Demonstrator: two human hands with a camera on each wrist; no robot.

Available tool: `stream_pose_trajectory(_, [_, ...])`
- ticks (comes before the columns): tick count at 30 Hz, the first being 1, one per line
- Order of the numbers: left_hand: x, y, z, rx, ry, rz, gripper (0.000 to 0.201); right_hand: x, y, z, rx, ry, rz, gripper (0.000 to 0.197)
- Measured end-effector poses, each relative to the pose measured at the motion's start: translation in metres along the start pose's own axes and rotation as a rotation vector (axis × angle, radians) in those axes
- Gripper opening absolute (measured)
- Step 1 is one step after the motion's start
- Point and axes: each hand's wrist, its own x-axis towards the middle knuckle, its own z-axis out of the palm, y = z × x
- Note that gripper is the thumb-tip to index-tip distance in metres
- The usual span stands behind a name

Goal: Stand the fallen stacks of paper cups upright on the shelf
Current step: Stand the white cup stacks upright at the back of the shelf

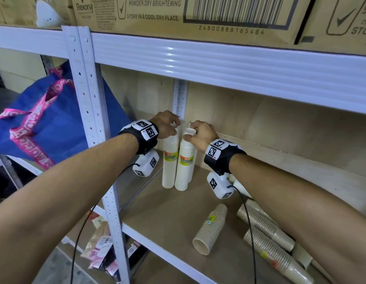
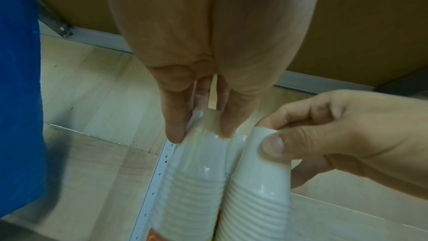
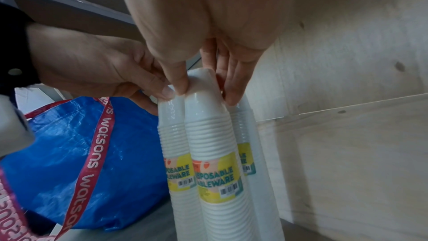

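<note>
White stacks of paper cups stand upright in the back left corner of the shelf (image 1: 178, 222), close against the white rear upright post (image 1: 180, 95). The left stack (image 1: 169, 160) and the right stack (image 1: 185, 162) stand side by side, touching or nearly so, each wrapped in clear film with a yellow label reading "DISPOSABLE TABLEWARE". The right wrist view shows a third white stack (image 3: 245, 146) just behind the right one, also upright.

The left hand (image 1: 165, 125) comes down over the top of the left stack, thumb on one side and fingers on the other, pinching the topmost cup; in the left wrist view the fingertips (image 2: 173, 127) sit on the film at the crown of that stack. The right hand (image 1: 200, 136) grips the top of the right stack the same way, thumb in front, curled fingers behind, closed round the narrow end of the top cup.

Nearer the front of the shelf, three brown stacks of paper cups lie on their sides. A short one (image 1: 210, 228) points its open mouth toward the front edge. Two longer ones (image 1: 264, 226) (image 1: 278, 257) lie slantwise beside it, to the right, partly under the right forearm.

A blue bag (image 1: 51, 124) with pink straps printed "watsons" hangs or leans outside the shelf frame on the left. Cardboard boxes (image 1: 178, 15) sit on the shelf above, one printed "Rexona". Packets (image 1: 102, 249) lie on the level below, too blurred to read
</note>
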Motion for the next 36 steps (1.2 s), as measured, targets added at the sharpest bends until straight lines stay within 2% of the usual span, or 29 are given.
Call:
stream_pose_trajectory(9, [0.009,0.024,-0.017,-0.024,0.018,0.030,0.037,-0.008,0.008,-0.033,-0.005,-0.031,0.026,0.054])
stream_pose_trajectory(17, [0.021,0.080,-0.018,-0.103,0.017,0.143,0.036,-0.030,0.064,-0.108,-0.132,0.045,0.179,0.051])
stream_pose_trajectory(26, [0.029,0.161,0.039,-0.124,-0.121,0.273,0.038,-0.091,0.152,-0.180,-0.225,0.069,0.421,0.061])
stream_pose_trajectory(36, [0.016,0.228,0.131,-0.153,-0.388,0.383,0.046,-0.169,0.227,-0.196,-0.222,-0.143,0.652,0.072])
